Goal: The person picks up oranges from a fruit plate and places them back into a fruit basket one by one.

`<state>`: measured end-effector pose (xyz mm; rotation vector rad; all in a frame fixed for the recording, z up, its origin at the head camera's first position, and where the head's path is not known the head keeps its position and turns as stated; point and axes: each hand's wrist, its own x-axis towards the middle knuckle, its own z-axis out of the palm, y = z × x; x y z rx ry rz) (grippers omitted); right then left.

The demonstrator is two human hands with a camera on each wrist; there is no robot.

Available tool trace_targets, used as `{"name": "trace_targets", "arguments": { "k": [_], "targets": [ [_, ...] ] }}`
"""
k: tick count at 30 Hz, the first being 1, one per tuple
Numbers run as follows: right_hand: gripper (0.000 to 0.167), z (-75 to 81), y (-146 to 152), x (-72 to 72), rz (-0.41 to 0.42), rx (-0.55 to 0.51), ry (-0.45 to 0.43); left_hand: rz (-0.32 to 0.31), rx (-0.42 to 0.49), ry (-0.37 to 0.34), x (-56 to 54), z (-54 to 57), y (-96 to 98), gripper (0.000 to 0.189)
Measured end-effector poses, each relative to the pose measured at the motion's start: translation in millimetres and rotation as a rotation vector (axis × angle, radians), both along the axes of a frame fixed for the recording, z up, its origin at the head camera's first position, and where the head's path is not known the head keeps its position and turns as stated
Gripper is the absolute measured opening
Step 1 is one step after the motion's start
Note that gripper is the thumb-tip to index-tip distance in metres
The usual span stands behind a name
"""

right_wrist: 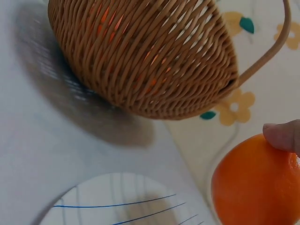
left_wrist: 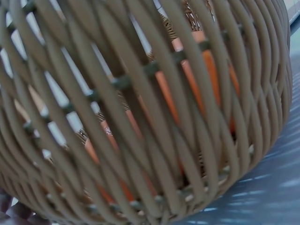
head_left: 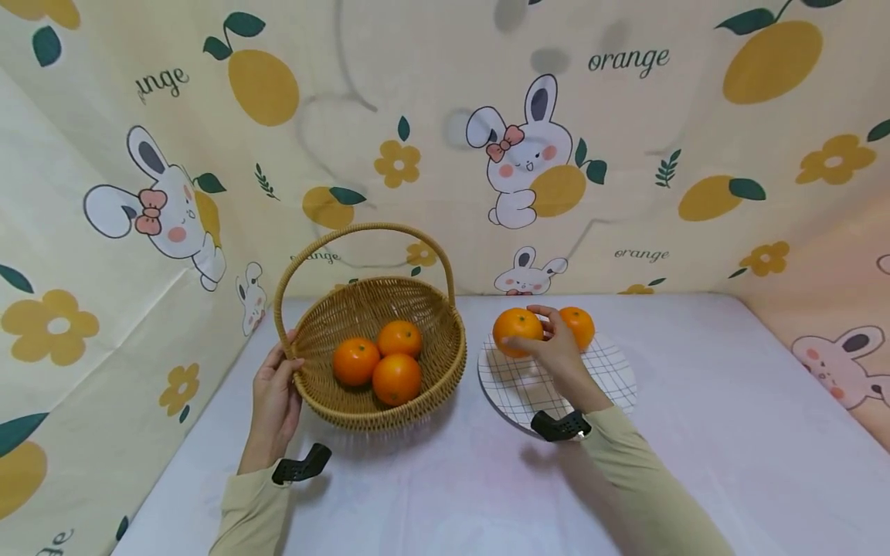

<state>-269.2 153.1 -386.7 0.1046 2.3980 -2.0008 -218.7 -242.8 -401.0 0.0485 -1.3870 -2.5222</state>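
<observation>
In the head view my left hand [head_left: 275, 394] grips the left rim of a wicker basket [head_left: 445, 378], near the foot of its arched handle. Three oranges [head_left: 397, 379] lie together inside the basket. My right hand [head_left: 559, 361] pinches another orange [head_left: 514, 330] between thumb and fingers, over a white plate [head_left: 615, 378] with a dark grid pattern. A further orange [head_left: 579, 326] is at the back of the plate, just past that hand. The left wrist view is filled by the basket's weave [left_wrist: 154, 117]. In the right wrist view the held orange [right_wrist: 255, 183] appears under the thumb.
A white cloth [head_left: 702, 432] covers the table. Behind and beside it hangs a cream curtain [head_left: 431, 62] printed with rabbits, oranges and flowers. The basket stands left of the plate, with a narrow strip of cloth between them.
</observation>
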Motion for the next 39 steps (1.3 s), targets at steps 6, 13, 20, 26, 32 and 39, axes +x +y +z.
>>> {"name": "trace_targets", "arguments": {
  "k": [6, 13, 20, 26, 32, 39],
  "targets": [
    [0.072, 19.7, 0, 4.3, 0.06, -0.005, 0.058, 0.0, -0.008, 0.0, 0.0, -0.7, -0.7, 0.05],
    [0.068, 39.1, -6, 11.6, 0.154, -0.02, 0.11, -0.013, -0.008, 0.0, 0.6, -0.4, -1.5, 0.052],
    [0.069, 60.4, -23, 19.8, 0.249, -0.028, 0.146, -0.013, -0.026, 0.016, 1.2, -2.6, -1.0, 0.052],
    [0.066, 78.6, -42, 21.9, 0.348, -0.038, 0.139, -0.021, -0.034, 0.011, -0.4, -1.7, -0.6, 0.052],
    [0.065, 92.6, -66, 16.6, 0.44, -0.033, 0.098, -0.024, -0.033, -0.004, -1.1, 0.1, -0.3, 0.052],
    [0.058, 97.6, -101, 4.1, 0.496, 0.019, 0.082, -0.024, -0.022, -0.009, 0.0, 1.3, -0.3, 0.053]
  ]
}}
